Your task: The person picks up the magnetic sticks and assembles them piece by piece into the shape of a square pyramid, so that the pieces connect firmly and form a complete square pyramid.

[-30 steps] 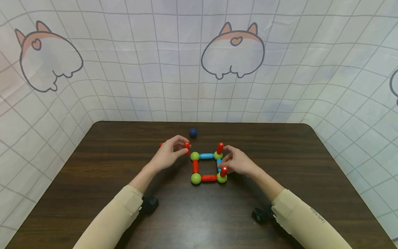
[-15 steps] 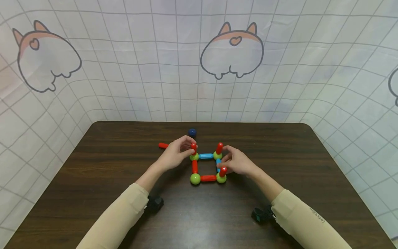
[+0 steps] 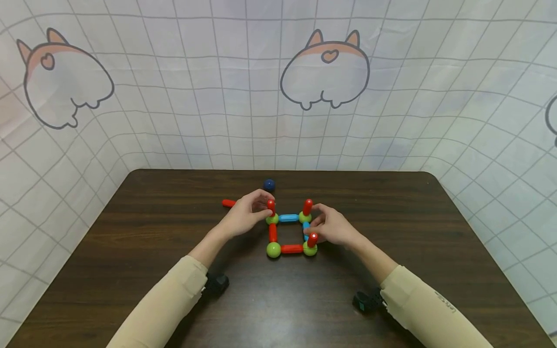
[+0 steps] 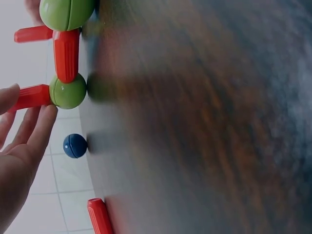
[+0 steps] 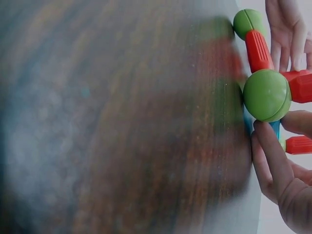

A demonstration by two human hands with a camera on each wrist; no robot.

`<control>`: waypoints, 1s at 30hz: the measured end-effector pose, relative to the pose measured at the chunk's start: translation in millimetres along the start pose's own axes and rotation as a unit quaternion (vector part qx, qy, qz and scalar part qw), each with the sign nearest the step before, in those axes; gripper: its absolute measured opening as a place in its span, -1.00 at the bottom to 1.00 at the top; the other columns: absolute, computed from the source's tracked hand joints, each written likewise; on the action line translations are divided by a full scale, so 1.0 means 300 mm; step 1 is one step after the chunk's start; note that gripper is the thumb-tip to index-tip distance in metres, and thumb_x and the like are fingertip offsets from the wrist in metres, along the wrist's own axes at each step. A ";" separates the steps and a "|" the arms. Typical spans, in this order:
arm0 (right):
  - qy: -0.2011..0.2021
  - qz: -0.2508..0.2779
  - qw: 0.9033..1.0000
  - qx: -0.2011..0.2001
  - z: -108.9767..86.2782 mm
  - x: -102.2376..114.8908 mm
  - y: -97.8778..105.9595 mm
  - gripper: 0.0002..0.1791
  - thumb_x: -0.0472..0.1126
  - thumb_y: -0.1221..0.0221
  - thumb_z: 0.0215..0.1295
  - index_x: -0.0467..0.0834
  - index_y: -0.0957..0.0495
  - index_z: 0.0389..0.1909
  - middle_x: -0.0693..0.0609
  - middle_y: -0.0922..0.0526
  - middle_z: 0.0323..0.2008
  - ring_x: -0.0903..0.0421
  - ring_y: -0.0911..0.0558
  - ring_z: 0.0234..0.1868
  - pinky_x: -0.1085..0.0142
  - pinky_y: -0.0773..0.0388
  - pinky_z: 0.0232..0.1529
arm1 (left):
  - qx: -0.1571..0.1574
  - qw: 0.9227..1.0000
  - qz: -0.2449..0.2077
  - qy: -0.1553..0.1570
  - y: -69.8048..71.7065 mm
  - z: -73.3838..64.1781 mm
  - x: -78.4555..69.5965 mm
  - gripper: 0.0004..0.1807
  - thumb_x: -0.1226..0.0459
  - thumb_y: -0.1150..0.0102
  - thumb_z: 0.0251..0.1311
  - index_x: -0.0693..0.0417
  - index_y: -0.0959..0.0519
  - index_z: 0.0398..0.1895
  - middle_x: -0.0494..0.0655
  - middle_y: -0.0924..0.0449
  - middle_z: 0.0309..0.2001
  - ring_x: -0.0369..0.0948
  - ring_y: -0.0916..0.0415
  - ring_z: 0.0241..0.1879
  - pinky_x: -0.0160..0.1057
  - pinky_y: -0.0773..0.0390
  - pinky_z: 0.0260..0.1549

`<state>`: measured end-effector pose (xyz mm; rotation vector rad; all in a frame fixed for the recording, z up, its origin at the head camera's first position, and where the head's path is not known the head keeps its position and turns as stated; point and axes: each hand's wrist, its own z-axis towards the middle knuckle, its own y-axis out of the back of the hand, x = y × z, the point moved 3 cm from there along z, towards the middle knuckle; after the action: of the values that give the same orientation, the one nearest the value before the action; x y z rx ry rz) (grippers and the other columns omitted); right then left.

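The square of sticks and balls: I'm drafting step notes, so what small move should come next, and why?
Probably the left hand should release the upright red stick: it already meets its green ball. The near-left ball is the only corner without an upright, and a loose red stick lies near that hand.

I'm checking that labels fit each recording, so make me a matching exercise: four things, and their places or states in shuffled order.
1. dark blue ball
2. left grip
3. near-left green ball
4. loose red rod

A. pinches an upright red rod
B. lies on the table, left of the square
C. sits alone near the table's far edge
D. forms a corner, without an upright rod

Pairs: 1-C, 2-A, 3-D, 4-B
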<state>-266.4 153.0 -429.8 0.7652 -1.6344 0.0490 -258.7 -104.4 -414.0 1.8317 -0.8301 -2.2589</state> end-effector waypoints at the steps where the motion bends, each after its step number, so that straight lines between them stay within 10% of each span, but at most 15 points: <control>1: 0.000 0.001 1.000 -0.001 0.000 0.000 0.000 -0.24 -0.32 -0.39 0.28 -0.32 -0.25 0.43 -0.21 -0.64 -0.17 0.01 -0.72 -0.37 0.12 -0.72 -0.25 | 0.000 1.000 -0.001 0.001 0.001 -0.001 0.000 -0.65 0.39 -0.28 0.37 0.17 -0.52 0.18 0.02 -0.60 0.08 -0.03 -0.60 0.06 -0.02 -0.58 0.08; 11: 0.004 -0.001 1.000 -0.001 0.002 -0.005 0.002 -0.21 -0.32 -0.40 0.27 -0.27 -0.27 0.47 -0.19 -0.63 -0.19 0.01 -0.72 -0.36 0.15 -0.72 -0.24 | -0.001 1.000 0.005 0.020 0.022 -0.017 0.010 -0.65 0.35 -0.27 0.39 0.09 -0.50 0.20 -0.02 -0.60 0.08 -0.06 -0.57 0.05 -0.01 -0.56 0.08; 20: 0.012 -0.105 0.994 0.007 -0.011 -0.010 0.028 -0.19 -0.06 -0.48 0.23 -0.26 -0.30 0.37 -0.11 -0.64 -0.22 0.04 -0.74 -0.44 0.20 -0.65 -0.27 | -0.007 1.000 0.013 0.010 0.040 -0.029 0.026 -0.62 0.35 -0.26 0.40 0.22 -0.49 0.23 0.06 -0.62 0.04 -0.03 -0.58 0.03 0.04 -0.53 0.10; 26: 0.084 -0.108 0.989 0.062 -0.015 0.003 0.050 -0.44 -0.31 -0.33 0.35 -0.27 -0.45 0.34 -0.20 -0.57 0.06 -0.02 -0.72 -0.36 0.13 -0.69 -0.25 | -0.012 1.000 0.012 0.018 0.050 -0.033 0.036 -0.62 0.33 -0.24 0.42 0.21 -0.48 0.23 0.08 -0.62 0.04 -0.04 -0.57 0.04 0.04 -0.53 0.10; 30: 0.101 -0.120 0.985 0.065 -0.010 0.000 0.055 -0.55 -0.40 -0.30 0.34 -0.25 -0.56 0.24 -0.11 -0.71 -0.16 -0.01 -0.69 -0.41 0.14 -0.67 -0.29 | -0.012 1.000 0.012 0.022 0.055 -0.035 0.038 -0.63 0.33 -0.23 0.43 0.22 -0.48 0.23 0.11 -0.62 0.05 -0.03 -0.57 0.04 0.05 -0.53 0.09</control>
<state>-272.0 167.1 -422.8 1.0198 -1.3475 0.0592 -255.9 -126.7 -417.3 1.8450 -0.8099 -2.1956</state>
